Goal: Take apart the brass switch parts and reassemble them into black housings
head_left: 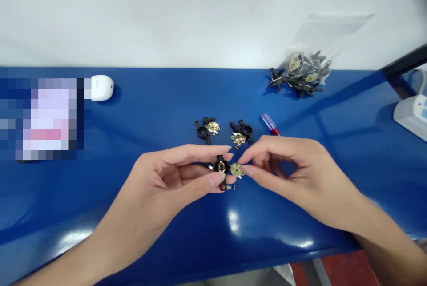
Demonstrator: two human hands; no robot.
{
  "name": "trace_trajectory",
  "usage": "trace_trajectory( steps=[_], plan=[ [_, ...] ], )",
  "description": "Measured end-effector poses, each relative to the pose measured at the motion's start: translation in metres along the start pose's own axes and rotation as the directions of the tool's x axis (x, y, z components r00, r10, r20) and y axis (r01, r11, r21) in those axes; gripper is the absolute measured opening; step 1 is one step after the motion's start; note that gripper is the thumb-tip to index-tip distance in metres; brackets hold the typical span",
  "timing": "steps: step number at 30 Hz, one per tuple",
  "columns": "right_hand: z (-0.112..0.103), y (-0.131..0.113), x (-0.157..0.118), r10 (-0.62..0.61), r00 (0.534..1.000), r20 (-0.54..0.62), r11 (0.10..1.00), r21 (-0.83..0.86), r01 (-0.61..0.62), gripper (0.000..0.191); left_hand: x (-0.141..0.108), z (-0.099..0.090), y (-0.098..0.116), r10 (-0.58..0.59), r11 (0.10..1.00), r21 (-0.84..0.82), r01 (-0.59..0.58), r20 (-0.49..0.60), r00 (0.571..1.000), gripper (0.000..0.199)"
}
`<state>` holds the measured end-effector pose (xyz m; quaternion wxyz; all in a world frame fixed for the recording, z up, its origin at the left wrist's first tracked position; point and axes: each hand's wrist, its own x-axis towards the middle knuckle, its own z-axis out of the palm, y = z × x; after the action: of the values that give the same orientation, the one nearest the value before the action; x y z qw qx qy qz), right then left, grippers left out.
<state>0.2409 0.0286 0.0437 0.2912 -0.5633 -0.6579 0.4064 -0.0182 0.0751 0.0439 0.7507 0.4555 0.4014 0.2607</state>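
Note:
Between thumb and fingers, my left hand (180, 179) holds a black plastic housing (220, 167) with a coppery piece in its centre. Just to the right, my right hand (283, 166) pinches a round brass plate (237, 170) by its edge between thumb and forefinger. The plate is beside the housing. A small screw (234, 187) shows below the plate. Beyond my hands lie two groups of parts, one with a black housing (202, 131) and a brass plate (212, 127), the other with a black housing (247, 130) and a brass plate (238, 138).
A screwdriver (268, 122) with a purple handle lies beyond my right hand. A clear bag (308, 74) of black and brass parts rests by the wall. At the left are a white case (102, 88) and a pixelated device (50, 114); a white device (413, 114) stands far right.

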Motion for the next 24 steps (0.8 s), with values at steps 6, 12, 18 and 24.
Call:
trace_trajectory(
  steps=[6, 12, 18, 24],
  plan=[
    [-0.002, 0.000, 0.003, -0.039, 0.996, 0.074, 0.989, -0.142, 0.050, 0.007, 0.000, -0.002, -0.004, -0.034, 0.999, 0.022, 0.034, 0.013, 0.999, 0.042],
    [0.000, 0.004, 0.004, -0.026, 0.995, 0.091, 0.985, -0.169, 0.042, 0.010, -0.004, -0.002, -0.002, -0.048, 0.997, 0.060, 0.049, -0.006, 0.999, 0.040],
    [0.001, 0.010, 0.005, -0.027, 0.990, 0.138, 0.971, -0.231, 0.059, 0.011, -0.001, 0.002, 0.002, -0.052, 0.996, 0.068, 0.054, -0.036, 0.998, 0.038],
    [0.000, 0.009, 0.006, -0.007, 0.994, 0.109, 0.975, -0.222, 0.032, 0.016, -0.003, 0.000, 0.002, -0.068, 0.994, 0.079, 0.072, -0.048, 0.997, 0.039]
  ],
)
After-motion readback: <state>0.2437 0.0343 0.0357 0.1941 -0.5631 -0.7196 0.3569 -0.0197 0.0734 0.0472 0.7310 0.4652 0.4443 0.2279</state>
